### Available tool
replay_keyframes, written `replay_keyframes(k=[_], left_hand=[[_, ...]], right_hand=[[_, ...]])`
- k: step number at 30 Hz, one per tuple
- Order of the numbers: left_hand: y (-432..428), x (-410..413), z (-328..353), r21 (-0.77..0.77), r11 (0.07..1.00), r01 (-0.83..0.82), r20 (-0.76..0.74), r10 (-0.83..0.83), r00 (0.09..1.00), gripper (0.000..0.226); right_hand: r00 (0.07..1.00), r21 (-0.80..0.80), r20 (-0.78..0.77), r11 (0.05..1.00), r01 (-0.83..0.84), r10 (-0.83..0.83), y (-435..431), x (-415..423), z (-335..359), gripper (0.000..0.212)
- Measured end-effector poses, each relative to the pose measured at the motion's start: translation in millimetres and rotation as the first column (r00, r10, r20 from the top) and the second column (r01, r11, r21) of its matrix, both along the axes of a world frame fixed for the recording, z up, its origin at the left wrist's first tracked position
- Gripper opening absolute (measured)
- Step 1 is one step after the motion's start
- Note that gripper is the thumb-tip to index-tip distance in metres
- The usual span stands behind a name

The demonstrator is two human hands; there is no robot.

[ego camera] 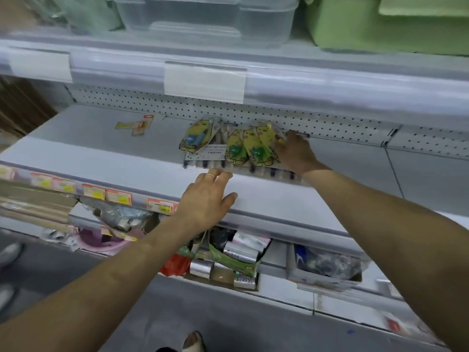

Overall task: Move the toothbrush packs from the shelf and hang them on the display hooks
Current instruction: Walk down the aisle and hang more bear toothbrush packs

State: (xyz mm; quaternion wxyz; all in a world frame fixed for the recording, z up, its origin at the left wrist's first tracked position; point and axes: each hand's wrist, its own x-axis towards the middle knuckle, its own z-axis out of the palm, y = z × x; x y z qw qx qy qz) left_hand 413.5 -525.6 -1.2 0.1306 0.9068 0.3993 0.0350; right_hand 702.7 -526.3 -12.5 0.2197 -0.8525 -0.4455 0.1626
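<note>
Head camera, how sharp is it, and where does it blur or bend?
Head view: packs, left hand and right hand fairly sharp; top bins and left price tags smeared; shelf edge bowed by the wide lens; light soft, shadows faint.

"YIKOJIFE" is printed on the white card [206,154] of a flat toothbrush pack [195,162] at the middle of the shelf [101,148]. The line above it, the yellow packs' [256,148] lettering and the front-edge price tags [94,191] cannot be read.
</note>
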Motion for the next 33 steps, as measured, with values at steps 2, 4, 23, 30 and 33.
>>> replay_keyframes(k=[2, 4, 23, 30, 33], left_hand=[[3.8, 4.5, -1.4, 0.004, 1.000, 0.003, -0.012, -0.003, 1.000, 0.056], [7.9, 13.4, 0.1, 0.018, 1.000, -0.004, -0.006, 0.004, 1.000, 0.055], [75.9, 164.7, -7.7, -0.100, 0.952, -0.290, -0.028, 0.288, 0.957, 0.075], [87.7, 158.8, -17.6, -0.283, 0.921, -0.267, 0.121, 0.311, 0.943, 0.089], [91.3, 151.8, -15.8, -0.328, 0.910, -0.252, 0.163, 0.318, 0.934, 0.093]], right_hand=[[1.000, -0.050, -0.006, 0.999, 0.004, -0.004, 7.8, 3.8, -2.2, 0.069], [1.000, -0.067, 0.011, 0.998, 0.013, -0.012, 12.6, 8.4, -3.5, 0.072], [0.695, 0.260, -0.674, 0.800, 0.541, -0.251, -119.6, -1.0, -1.2, 0.038], [0.626, 0.226, -0.735, 0.777, 0.588, -0.259, -152.0, -7.6, 0.9, 0.034], [0.604, 0.213, -0.750, 0.766, 0.607, -0.270, -150.1, -13.7, 3.0, 0.034]])
